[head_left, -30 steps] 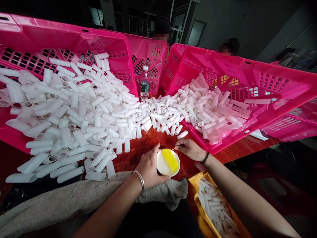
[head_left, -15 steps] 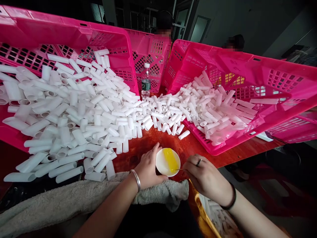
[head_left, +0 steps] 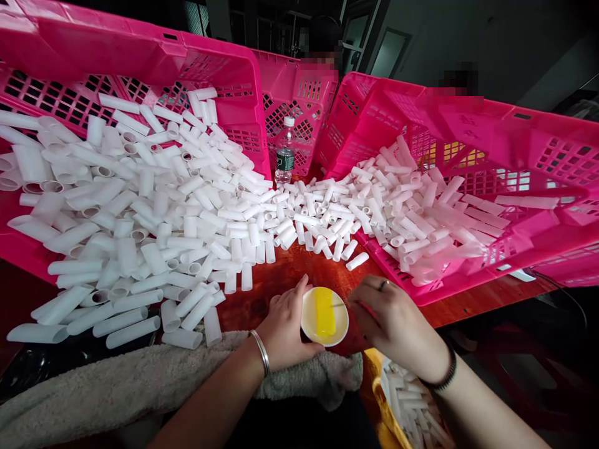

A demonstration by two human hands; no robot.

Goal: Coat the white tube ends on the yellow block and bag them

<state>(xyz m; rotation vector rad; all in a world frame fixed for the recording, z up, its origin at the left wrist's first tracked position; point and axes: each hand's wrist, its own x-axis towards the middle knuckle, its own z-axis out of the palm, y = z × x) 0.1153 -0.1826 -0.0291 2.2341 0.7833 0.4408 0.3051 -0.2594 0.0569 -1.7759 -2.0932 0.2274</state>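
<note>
My left hand (head_left: 284,324) is wrapped round the left side of a small white round dish (head_left: 324,317) with a yellow strip (head_left: 324,311) lying in it. My right hand (head_left: 393,321) is closed in a pinch on a thin stick (head_left: 337,305) whose tip reaches over the dish's right edge. Both hands rest over the red-brown table (head_left: 299,268), just in front of a big spill of white tubes (head_left: 187,206). One loose white tube (head_left: 357,260) lies a little beyond my right hand.
Pink slatted crates lie tipped on the left (head_left: 140,68) and right (head_left: 505,156), white tubes pouring out of both. A water bottle (head_left: 285,153) stands between them. A beige towel (head_left: 140,374) covers the near edge. A yellow bin (head_left: 388,418) with white tubes sits below my right arm. Two people sit behind the crates.
My right hand swung from beyond the dish round to its right side and turned palm down, still pinching the stick. The left hand kept hold of the dish. The view shifted slightly.
</note>
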